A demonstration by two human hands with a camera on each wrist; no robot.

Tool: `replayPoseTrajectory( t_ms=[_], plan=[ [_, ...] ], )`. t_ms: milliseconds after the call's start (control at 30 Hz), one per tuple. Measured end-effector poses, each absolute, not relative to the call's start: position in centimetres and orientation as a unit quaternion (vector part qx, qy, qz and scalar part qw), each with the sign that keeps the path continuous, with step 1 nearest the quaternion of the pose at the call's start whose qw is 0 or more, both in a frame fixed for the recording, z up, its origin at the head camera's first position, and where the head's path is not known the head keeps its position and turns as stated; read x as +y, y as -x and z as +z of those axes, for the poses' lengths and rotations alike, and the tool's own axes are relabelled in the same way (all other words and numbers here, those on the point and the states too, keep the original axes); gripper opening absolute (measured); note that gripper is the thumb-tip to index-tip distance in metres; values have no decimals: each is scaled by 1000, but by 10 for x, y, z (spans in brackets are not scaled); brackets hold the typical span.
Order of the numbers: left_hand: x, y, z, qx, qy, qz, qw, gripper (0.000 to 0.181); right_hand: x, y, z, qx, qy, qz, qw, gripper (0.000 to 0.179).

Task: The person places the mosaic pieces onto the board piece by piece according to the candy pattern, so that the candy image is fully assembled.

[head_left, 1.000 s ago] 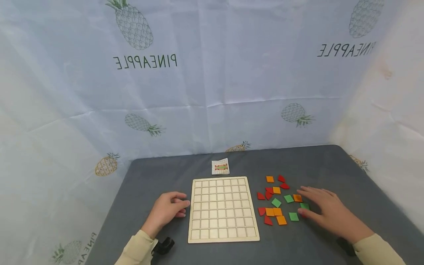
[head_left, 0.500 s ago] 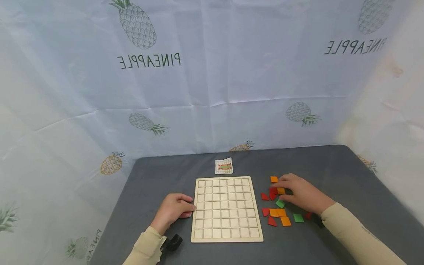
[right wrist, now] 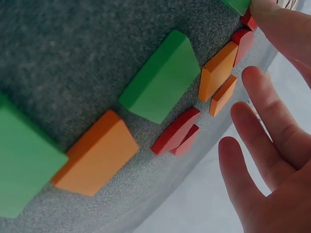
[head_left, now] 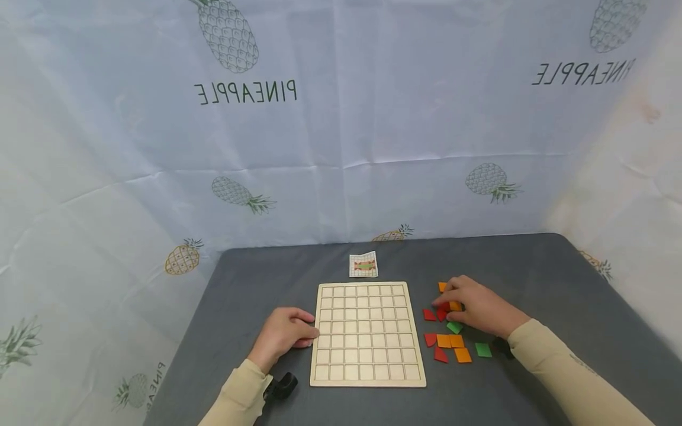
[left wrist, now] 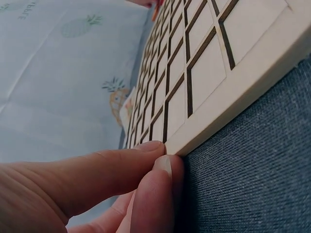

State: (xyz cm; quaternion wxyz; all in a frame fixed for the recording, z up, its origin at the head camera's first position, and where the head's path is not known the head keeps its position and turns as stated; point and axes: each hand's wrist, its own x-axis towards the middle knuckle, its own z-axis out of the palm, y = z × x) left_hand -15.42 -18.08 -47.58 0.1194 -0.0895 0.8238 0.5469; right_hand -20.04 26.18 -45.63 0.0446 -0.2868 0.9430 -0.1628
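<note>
A pale wooden grid board (head_left: 367, 334) lies on the dark table. My left hand (head_left: 282, 337) is at its left edge, thumb and a finger pinching the rim, as the left wrist view of the board (left wrist: 204, 68) confirms. To the right, my right hand (head_left: 483, 306) reaches over loose coloured tiles, partly covering them. Its fingers are spread, with the thumb (right wrist: 279, 24) touching or very near a red tile (right wrist: 249, 20) and a green one. Below the hand lie an orange square (right wrist: 97, 154) and a green square (right wrist: 163, 77).
Behind the board lies a small printed pattern card (head_left: 363, 266). More tiles sit right of the board, among them a red quarter-round (head_left: 440, 355), an orange square (head_left: 463, 355) and a green square (head_left: 483, 349). A pineapple-print curtain (head_left: 362, 118) hangs behind the table.
My right hand has moved left and away from me, from the rightmost tiles to the red and orange ones nearer the board. The left hand has come to the board's edge.
</note>
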Motion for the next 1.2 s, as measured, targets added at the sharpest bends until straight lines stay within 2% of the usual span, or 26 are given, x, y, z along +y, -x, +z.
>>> replayPoseTrajectory(
  t_ms=[267,500,900,1200],
  plan=[
    [-184,158,-478,821,89,548,134,39,260,205,-460,942,294,-156,46,22],
    [-187,162,-476,819,86,550,142,40,255,214,-462,939,311,-148,21,16],
    [-188,162,-479,806,82,562,168,40,241,208,-466,937,269,-219,38,19],
    [-189,163,-478,810,93,553,170,39,207,197,-463,930,258,-260,10,19]
  ],
)
